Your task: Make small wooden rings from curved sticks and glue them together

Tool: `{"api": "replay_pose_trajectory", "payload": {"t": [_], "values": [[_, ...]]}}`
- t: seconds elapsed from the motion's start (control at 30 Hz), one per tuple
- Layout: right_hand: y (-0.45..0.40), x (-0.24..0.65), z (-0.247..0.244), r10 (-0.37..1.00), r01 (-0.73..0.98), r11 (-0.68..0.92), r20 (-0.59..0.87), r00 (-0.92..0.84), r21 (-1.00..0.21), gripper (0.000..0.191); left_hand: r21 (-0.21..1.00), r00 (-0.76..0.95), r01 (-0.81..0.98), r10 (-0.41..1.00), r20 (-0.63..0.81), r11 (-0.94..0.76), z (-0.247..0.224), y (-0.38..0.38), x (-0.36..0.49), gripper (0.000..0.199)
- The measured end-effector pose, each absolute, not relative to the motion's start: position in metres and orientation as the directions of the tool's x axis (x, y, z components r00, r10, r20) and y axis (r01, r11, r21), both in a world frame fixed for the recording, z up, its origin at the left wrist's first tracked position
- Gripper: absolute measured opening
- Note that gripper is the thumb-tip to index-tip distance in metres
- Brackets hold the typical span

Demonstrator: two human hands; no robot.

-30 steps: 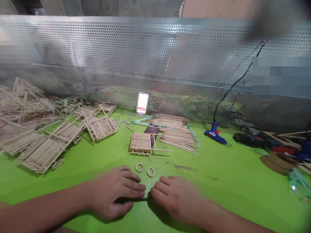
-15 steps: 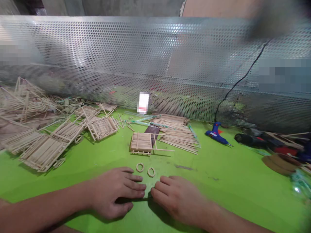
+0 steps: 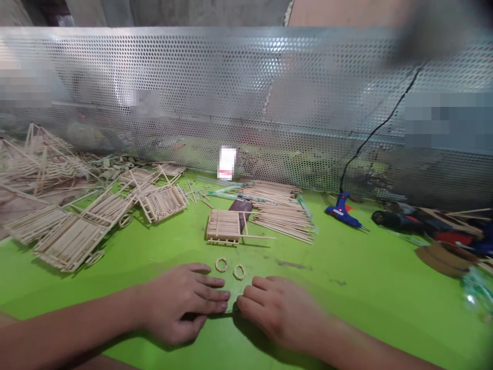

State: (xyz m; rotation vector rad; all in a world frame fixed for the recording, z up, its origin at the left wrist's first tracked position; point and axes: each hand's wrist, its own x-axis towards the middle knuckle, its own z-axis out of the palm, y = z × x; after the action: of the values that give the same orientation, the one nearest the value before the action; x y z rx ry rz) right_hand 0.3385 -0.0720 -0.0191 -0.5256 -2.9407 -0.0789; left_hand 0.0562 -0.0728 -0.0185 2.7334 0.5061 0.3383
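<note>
My left hand [image 3: 188, 303] lies on the green table with its fingers stretched out and slightly apart, palm down. Facing it, my right hand [image 3: 275, 311] is closed, its fingers curled under toward the tabletop. A thin dark strip [image 3: 227, 312] shows in the gap between the two hands; its kind and what the right fingers hold are hidden. Just beyond the fingertips lie two small rings of short stick pieces [image 3: 239, 272]. Farther back sits a small cart body made of sticks [image 3: 224, 225], with two shafts pointing right, against a dark brown block [image 3: 245, 206].
Loose thin sticks [image 3: 285, 216] are heaped behind the cart body. A blue glue gun [image 3: 344, 211] with a black cord lies at the right, near a brown tape roll [image 3: 442, 258]. More stick-built carts [image 3: 71, 241] crowd the left. A perforated metal panel [image 3: 246, 97] borders the back.
</note>
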Motion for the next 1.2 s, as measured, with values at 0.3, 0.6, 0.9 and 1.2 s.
{"api": "replay_pose_trajectory", "payload": {"t": [0.3, 0.6, 0.9, 1.2], "values": [[-0.07, 0.341, -0.017, 0.34, 0.348, 0.937, 0.157, -0.927, 0.027, 0.009, 0.374, 0.906, 0.29, 0.379, 0.189, -0.881, -0.022, -0.073, 0.054, 0.053], [-0.066, 0.347, -0.016, 0.36, 0.364, 0.931, 0.089, -0.929, 0.032, 0.008, 0.398, 0.909, 0.315, 0.395, 0.134, -0.861, -0.019, -0.072, 0.056, 0.057], [-0.065, 0.347, -0.017, 0.354, 0.362, 0.932, 0.125, -0.927, 0.039, 0.008, 0.405, 0.904, 0.299, 0.392, 0.168, -0.864, -0.019, -0.073, 0.057, 0.055], [-0.065, 0.344, -0.009, 0.35, 0.352, 0.936, 0.105, -0.931, 0.0, 0.011, 0.42, 0.885, 0.219, 0.361, 0.295, -0.881, -0.02, -0.072, 0.051, 0.051]]}}
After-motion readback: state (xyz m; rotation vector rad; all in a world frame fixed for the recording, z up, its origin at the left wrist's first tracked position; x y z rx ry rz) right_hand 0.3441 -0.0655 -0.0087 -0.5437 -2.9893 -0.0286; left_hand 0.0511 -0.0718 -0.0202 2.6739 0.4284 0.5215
